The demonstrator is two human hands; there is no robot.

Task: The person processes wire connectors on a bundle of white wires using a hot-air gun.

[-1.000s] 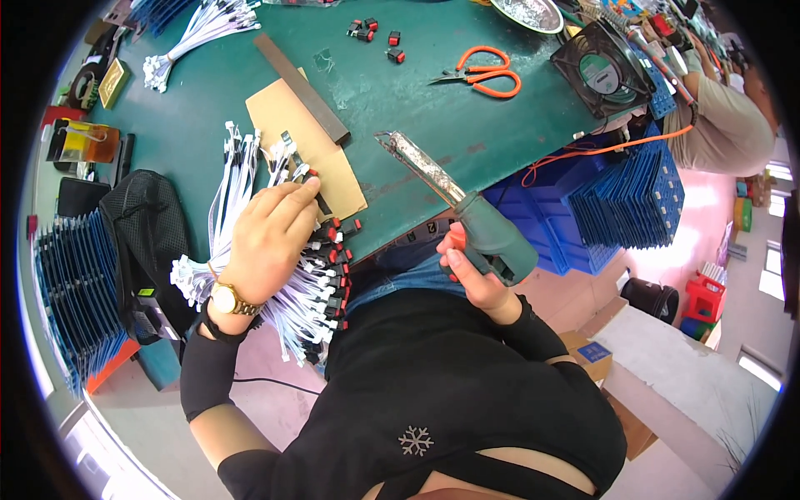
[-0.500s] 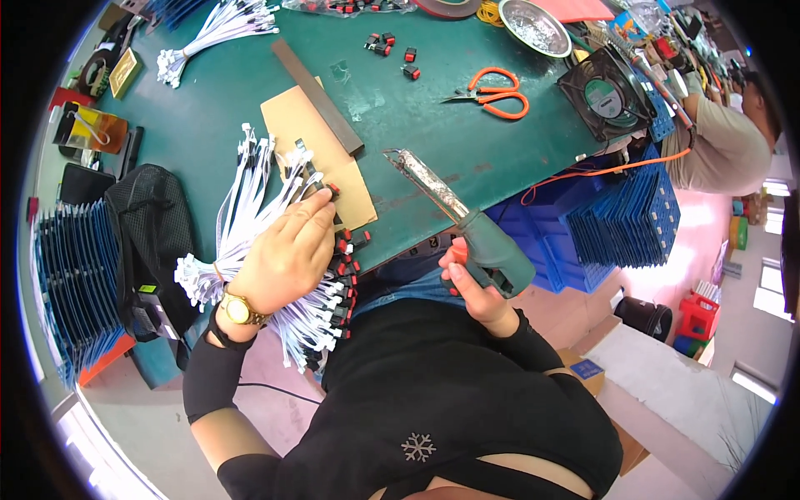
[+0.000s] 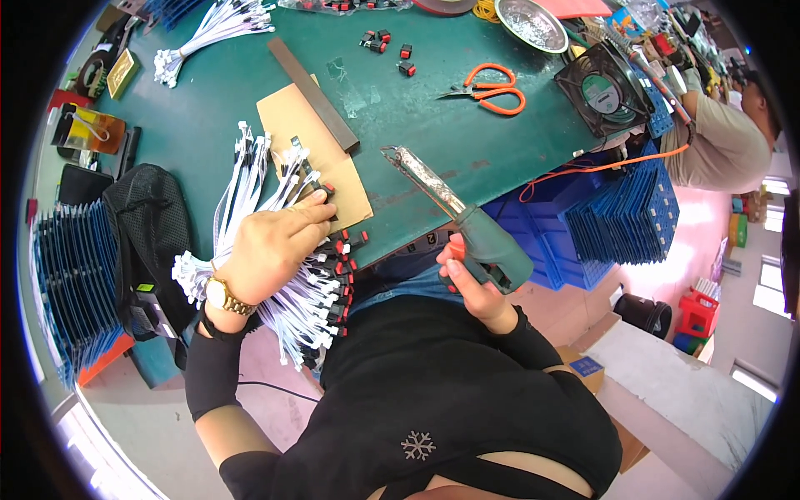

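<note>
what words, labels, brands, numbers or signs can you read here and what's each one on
Black shirt: snowflake emblem, no lettering.
Fan: round green label, print too small to read.
Cardboard box: blue patch, too small to read.
Dark item below the table edge: pale, partly hidden marks, not copied out.
Soldering tool in the right hand: no readable text.

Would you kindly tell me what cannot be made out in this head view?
Head view, left hand: its palm side and what lies under it, hidden by its own back.
Head view, right hand: some fingers, hidden by the green soldering gun.
Head view, soldering tip: too small to tell whether solder sits on it.
Head view, clear bag of switches: its far part, cut off by the top edge.
</note>
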